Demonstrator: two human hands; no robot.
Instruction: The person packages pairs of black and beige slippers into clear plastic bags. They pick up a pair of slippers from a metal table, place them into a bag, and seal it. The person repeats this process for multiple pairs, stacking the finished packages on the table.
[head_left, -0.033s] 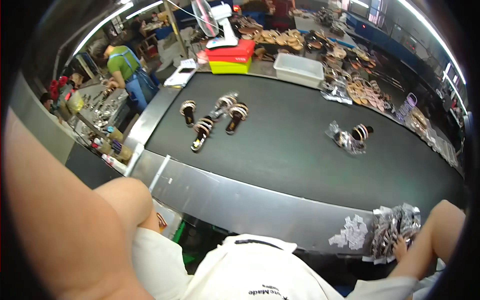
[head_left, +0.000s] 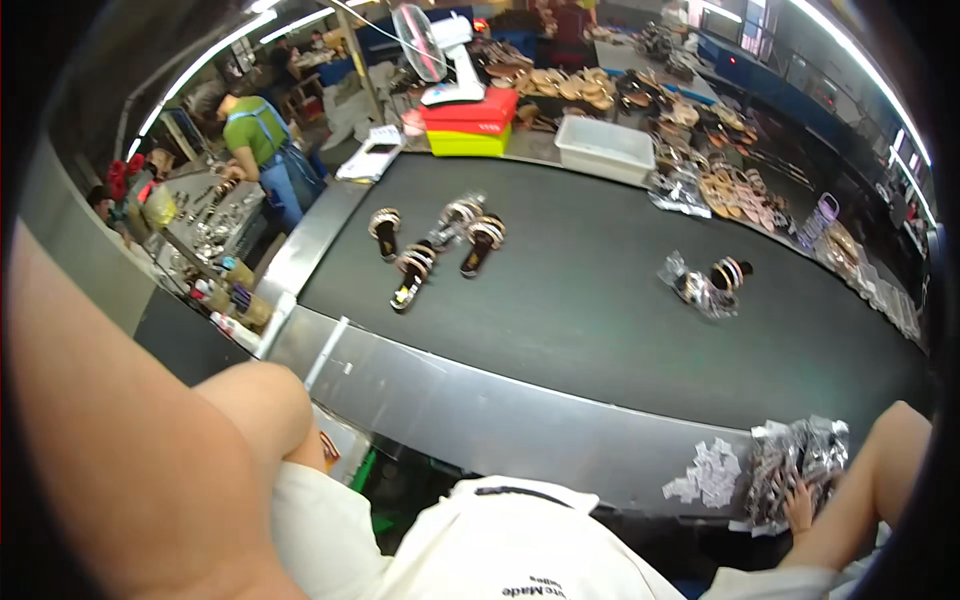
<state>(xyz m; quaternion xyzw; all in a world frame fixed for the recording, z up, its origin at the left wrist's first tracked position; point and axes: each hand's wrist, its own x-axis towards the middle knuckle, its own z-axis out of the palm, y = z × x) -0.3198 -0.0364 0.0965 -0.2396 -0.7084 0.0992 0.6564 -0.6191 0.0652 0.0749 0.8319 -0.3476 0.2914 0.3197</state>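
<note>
At the lower right, my right hand point(head_left: 799, 508) lies with its fingers stretched out on a stack of shiny clear plastic bags point(head_left: 775, 460). What may be inside the bags cannot be made out. Beside the stack is a heap of small white pieces point(head_left: 708, 474) on the metal edge. My left arm point(head_left: 120, 430) fills the left side of the view, bent up close; the left hand itself is out of the picture. Farther off on the dark belt, several black slide sandals with banded straps point(head_left: 412, 272) stand at left, some crystal-like plastic around one. Another sandal point(head_left: 731, 271) sits at right beside crumpled clear plastic point(head_left: 700, 290).
A metal rim point(head_left: 480, 400) runs along the belt's near side. At the far side are a fan point(head_left: 450, 55) on a red and yellow-green box point(head_left: 467, 130), a white tub point(head_left: 604, 150) and many sandals point(head_left: 735, 190). A person in green point(head_left: 262, 150) works at a table on the left.
The whole view has shifted slightly, so everything sits a little lower and to the right. My right hand stays on the plastic bags.
</note>
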